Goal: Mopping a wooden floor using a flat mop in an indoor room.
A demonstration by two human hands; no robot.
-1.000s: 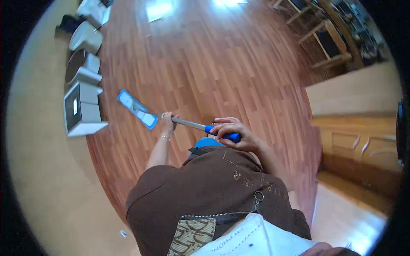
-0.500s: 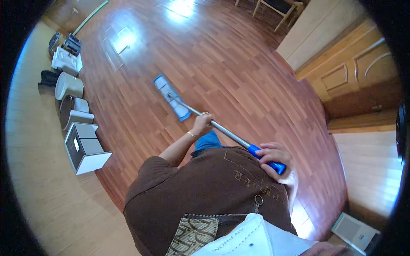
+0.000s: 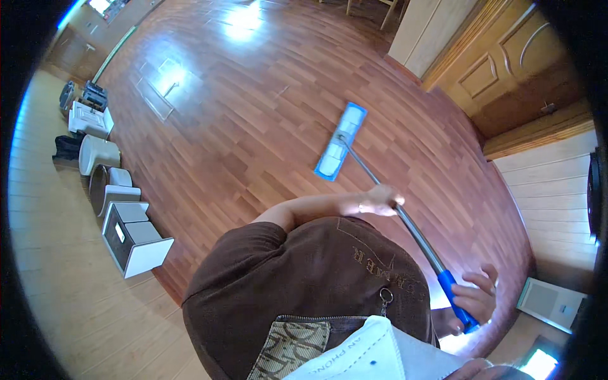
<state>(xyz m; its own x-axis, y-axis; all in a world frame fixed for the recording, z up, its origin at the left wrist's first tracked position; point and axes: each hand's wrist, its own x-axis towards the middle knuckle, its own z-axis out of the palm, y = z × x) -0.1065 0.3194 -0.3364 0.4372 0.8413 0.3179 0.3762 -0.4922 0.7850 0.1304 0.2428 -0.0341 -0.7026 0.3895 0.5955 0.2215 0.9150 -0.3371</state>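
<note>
The left hand [image 3: 380, 201] is curled tight around the middle of the mop's metal handle [image 3: 415, 233], its fingertips hidden on the far side of the shaft, while the right hand [image 3: 474, 299] is wrapped around the blue grip [image 3: 455, 300] at the upper end, the lowest part of that grip lost behind the fingers and the brown shirt [image 3: 310, 285]. The flat blue mop head [image 3: 341, 141] lies on the wooden floor [image 3: 240, 107] well ahead. Boxes and bins [image 3: 130, 237] line the left wall, bent by the lens and hard to identify.
</note>
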